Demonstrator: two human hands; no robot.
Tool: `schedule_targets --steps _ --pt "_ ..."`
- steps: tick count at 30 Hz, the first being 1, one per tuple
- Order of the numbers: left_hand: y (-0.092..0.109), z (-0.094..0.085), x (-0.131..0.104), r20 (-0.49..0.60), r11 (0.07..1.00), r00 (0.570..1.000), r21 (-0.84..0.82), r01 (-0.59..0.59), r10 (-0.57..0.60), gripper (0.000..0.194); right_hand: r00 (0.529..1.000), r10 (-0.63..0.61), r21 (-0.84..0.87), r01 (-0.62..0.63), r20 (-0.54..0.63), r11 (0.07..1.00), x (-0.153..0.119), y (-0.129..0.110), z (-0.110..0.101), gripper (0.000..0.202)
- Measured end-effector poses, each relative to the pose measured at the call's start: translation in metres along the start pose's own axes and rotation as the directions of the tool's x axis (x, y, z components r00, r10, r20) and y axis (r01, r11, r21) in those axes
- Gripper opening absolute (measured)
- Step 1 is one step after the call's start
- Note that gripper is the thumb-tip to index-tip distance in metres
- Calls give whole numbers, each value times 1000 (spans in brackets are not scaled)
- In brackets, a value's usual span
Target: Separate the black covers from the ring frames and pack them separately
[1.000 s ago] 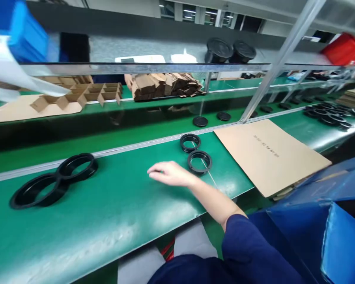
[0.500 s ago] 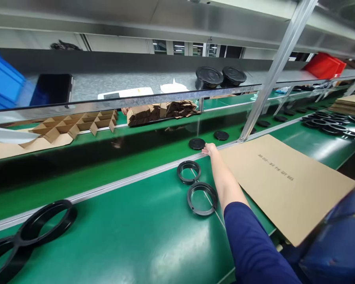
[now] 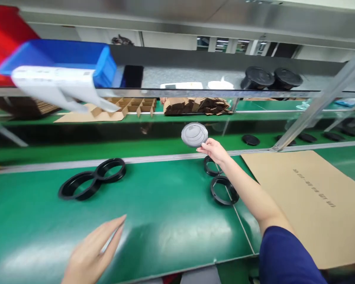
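Observation:
My right hand (image 3: pixel 214 151) pinches the near right edge of a round black disc lid (image 3: pixel 194 135), which looks grey in the glare. The lid is tilted in the air above the green strip behind the rail. Below that hand, two black rings (image 3: pixel 221 202) rest on the green work surface, partly covered by my forearm. My left hand (image 3: pixel 93 250) hovers over the near left of the surface, holding nothing, its fingers stretched out and thumb slightly apart. Beyond it lies a joined pair of black rings (image 3: pixel 97 182).
A cardboard sheet (image 3: pixel 307 205) covers the right side. Another black lid (image 3: pixel 251 139) lies behind the rail, near a slanted metal post (image 3: pixel 322 98). The shelf above carries a blue bin (image 3: pixel 105 65), a red bin (image 3: pixel 6 43) and stacked black lids (image 3: pixel 258 77). Cardboard dividers (image 3: pixel 133 105) lie beneath it.
My right hand has lifted the lid off the green strip and moved it to the left. My left hand has come into view. The camera has turned left.

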State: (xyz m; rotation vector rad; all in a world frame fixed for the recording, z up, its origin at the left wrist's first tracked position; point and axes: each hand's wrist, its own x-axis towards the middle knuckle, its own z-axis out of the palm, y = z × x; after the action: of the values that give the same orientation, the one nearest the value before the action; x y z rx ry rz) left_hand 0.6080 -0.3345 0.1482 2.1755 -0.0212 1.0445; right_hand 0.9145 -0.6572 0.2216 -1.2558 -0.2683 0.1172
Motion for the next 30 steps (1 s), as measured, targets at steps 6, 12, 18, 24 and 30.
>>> schedule_targets --steps 6,12,18,24,30 --pt "20 50 4 275 584 877 -661 470 -394 71 917 105 73 -143 386 987 -147 61 91 42" --pt "37 55 -21 482 134 752 -796 591 -450 90 850 289 63 -350 440 935 -239 130 135 43" --pt "37 37 -48 557 -157 687 -817 555 -468 72 955 -32 -392 152 296 908 -245 133 127 37" --pt "45 38 -48 670 -374 552 -739 561 -496 62 757 -306 -554 638 577 535 -216 118 124 45" --pt "49 49 -41 706 -341 506 -693 635 -495 63 747 -258 -512 624 613 590 -195 127 116 67"
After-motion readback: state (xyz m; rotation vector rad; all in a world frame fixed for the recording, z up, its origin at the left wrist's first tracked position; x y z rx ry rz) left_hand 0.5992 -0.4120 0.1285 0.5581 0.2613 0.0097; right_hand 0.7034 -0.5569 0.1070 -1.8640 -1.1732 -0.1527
